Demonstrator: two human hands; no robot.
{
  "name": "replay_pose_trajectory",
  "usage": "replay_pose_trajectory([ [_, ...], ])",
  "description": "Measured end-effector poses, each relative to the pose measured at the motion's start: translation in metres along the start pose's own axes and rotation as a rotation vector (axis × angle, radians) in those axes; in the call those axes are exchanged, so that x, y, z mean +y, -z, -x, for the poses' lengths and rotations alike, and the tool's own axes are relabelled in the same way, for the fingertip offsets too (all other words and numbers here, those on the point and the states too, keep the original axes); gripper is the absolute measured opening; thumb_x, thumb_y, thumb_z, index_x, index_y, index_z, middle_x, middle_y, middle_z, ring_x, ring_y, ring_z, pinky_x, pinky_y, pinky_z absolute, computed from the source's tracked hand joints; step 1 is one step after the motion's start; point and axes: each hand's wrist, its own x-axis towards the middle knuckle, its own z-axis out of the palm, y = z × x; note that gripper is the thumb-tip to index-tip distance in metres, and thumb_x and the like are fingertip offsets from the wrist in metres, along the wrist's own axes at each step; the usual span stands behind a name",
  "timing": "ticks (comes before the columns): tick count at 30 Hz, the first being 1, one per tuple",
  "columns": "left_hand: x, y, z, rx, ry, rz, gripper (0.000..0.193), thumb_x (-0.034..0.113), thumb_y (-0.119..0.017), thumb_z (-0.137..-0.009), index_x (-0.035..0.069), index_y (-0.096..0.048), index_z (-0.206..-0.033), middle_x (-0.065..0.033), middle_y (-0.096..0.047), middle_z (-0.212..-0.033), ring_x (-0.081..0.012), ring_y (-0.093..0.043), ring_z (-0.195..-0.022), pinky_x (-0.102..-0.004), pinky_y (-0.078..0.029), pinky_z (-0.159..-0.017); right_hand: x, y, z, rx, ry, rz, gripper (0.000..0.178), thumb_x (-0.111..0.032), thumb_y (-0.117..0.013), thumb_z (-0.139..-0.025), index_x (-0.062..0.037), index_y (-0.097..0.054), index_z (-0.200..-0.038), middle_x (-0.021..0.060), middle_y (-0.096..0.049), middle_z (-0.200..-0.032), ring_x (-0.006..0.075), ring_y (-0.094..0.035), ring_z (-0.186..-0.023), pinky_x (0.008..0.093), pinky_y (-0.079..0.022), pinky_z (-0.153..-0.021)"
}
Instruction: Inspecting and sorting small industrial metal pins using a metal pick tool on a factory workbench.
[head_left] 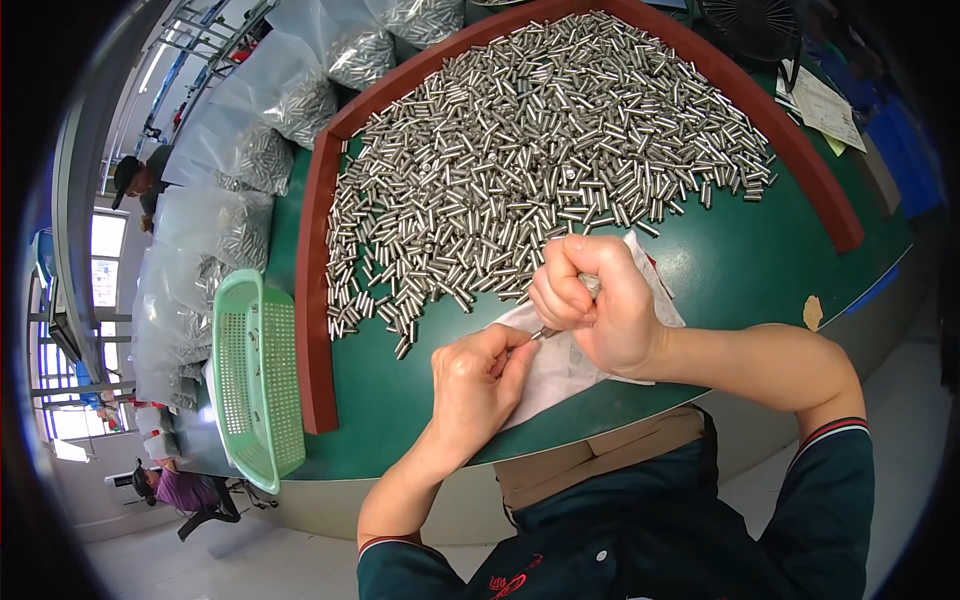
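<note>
My left hand (475,380) is closed in a pinch, with a small metal cylinder between thumb and forefinger, mostly hidden by the fingers. In a fist, my right hand (600,300) grips a hand tool with a pale handle, largely covered. Its thin metal tip (545,333) points down-left and meets the left fingertips; its exact kind cannot be made out. Under both hands lies a white cloth (555,382) on the green tabletop (735,270). Just beyond them spreads a large heap of shiny metal cylinders (540,150).
A dark red wooden frame (318,300) borders the heap. To the left stand a light green plastic basket (283,400) and clear bags (265,160) filled with cylinders. A black fan (750,25) and papers (825,108) are at the far right. Two people are in the left background.
</note>
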Motion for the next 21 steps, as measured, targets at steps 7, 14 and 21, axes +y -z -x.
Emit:
replay_pose_trajectory([
  [7, 0.0001, -0.0005, 0.0008, 0.010, 0.006, 0.014, 0.007, 0.002, -0.065, -0.068, 0.001, -0.058, -0.068, -0.0074, -0.047, -0.048, -0.0170, -0.045, -0.040, -0.0274, -0.035, -0.040, 0.0005, 0.0000, -0.0003, -0.001, 0.009, -0.013, 0.036, -0.026, -0.030, -0.085, -0.0114, -0.028, -0.051, -0.0025, -0.025, -0.043, 0.0087, -0.020, -0.041, 0.0247, -0.019, -0.043],
  [14, -0.0002, -0.0002, -0.0016, -0.009, 0.022, 0.048, 0.006, 0.002, -0.064, -0.068, 0.000, -0.058, -0.068, -0.0086, -0.049, -0.050, -0.0180, -0.046, -0.040, -0.0274, -0.037, -0.040, 0.0015, -0.0037, 0.0011, -0.016, 0.055, 0.047, 0.035, -0.023, -0.030, -0.083, -0.0107, -0.028, -0.051, -0.0026, -0.025, -0.044, 0.0083, -0.021, -0.042, 0.0245, -0.019, -0.043],
  [21, 0.0014, 0.0009, -0.0036, -0.015, 0.004, 0.064, 0.006, 0.001, -0.063, -0.068, 0.000, -0.058, -0.068, -0.0102, -0.052, -0.052, -0.0206, -0.049, -0.041, -0.0290, -0.038, -0.041, 0.0009, -0.0098, 0.0038, -0.015, 0.076, 0.196, 0.030, -0.019, -0.032, -0.079, -0.0042, -0.031, -0.052, 0.0003, -0.035, -0.049, 0.0087, -0.029, -0.047, 0.0247, -0.026, -0.044],
])
